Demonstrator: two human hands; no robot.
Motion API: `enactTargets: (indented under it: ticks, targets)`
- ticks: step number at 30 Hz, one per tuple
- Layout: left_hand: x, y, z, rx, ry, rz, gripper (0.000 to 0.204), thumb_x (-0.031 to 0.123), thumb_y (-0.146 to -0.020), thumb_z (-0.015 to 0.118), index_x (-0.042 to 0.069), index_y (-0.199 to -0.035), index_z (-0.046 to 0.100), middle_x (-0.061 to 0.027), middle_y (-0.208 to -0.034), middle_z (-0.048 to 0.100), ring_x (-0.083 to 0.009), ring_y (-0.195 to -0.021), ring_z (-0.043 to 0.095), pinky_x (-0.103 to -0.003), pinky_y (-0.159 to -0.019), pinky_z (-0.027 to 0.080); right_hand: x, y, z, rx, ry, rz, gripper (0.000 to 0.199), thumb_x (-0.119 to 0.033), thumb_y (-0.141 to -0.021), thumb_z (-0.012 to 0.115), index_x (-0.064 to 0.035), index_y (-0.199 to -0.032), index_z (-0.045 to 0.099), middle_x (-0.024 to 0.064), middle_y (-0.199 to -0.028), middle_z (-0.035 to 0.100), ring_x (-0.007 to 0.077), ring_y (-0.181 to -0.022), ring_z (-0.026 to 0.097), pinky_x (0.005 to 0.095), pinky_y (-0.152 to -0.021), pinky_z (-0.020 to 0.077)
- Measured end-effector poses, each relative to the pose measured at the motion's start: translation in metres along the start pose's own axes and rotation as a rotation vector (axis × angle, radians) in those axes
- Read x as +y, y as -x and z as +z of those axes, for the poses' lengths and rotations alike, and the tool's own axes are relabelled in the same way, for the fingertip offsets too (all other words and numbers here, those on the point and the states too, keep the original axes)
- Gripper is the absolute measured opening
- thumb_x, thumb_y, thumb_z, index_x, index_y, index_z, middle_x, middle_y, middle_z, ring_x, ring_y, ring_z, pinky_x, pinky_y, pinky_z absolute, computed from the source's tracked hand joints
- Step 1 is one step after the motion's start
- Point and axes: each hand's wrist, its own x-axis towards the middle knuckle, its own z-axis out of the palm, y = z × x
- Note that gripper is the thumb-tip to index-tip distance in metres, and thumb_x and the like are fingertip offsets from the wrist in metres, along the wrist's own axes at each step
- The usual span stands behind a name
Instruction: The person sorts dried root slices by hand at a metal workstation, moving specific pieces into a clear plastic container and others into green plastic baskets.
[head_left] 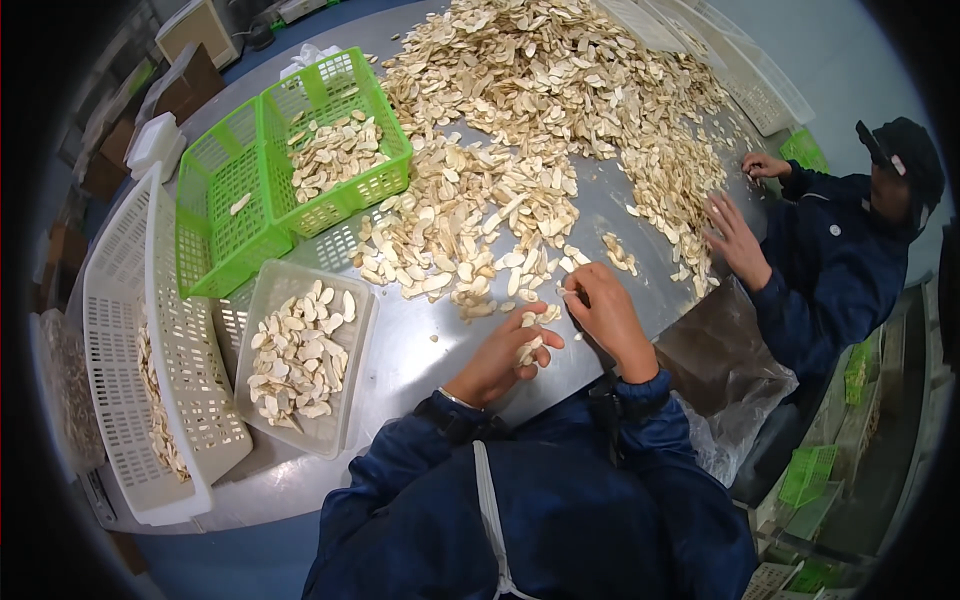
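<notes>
A big heap of pale, flat dried slices [530, 110] covers the grey metal table [420, 350]. My left hand [500, 355] is cupped near the table's front edge and holds several of these slices. My right hand [605, 305] rests just right of it, its fingertips pinching one slice at the edge of the heap. Both my sleeves are dark blue.
A translucent tray [345, 425] with slices lies left of my hands. Two green baskets [290, 140] stand behind it, one holding slices. White slotted baskets [120, 350] sit at the far left. A co-worker in dark blue [840, 260] sorts slices at the right. A plastic bag [730, 390] hangs off the table's edge.
</notes>
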Motion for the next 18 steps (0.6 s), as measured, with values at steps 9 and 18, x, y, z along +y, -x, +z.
enactTargets:
  ticks: [9, 18]
  targets:
    - [-0.005, 0.002, -0.01, -0.035, 0.103, -0.028, 0.037, 0.034, -0.103, 0.029, 0.007, -0.118, 0.05, -0.0117, -0.102, 0.062, -0.0115, -0.071, 0.058, -0.019, -0.047, 0.038, -0.016, 0.005, -0.018, -0.205, -0.48, 0.277, 0.018, -0.01, -0.085, 0.065, -0.0022, -0.101, 0.066, 0.0099, -0.072, 0.061, 0.0124, -0.065, 0.057, 0.0255, -0.061, 0.0446]
    - [-0.003, 0.007, -0.011, -0.038, 0.044, -0.029, 0.04, 0.037, -0.104, 0.027, 0.007, -0.101, 0.054, -0.0083, -0.096, 0.062, -0.0121, -0.073, 0.058, -0.019, -0.048, 0.038, -0.008, 0.004, 0.001, -0.162, -0.112, -0.022, 0.021, -0.006, -0.078, 0.064, -0.0053, -0.099, 0.066, 0.0131, -0.087, 0.061, 0.0301, -0.088, 0.061, 0.0355, -0.075, 0.0484]
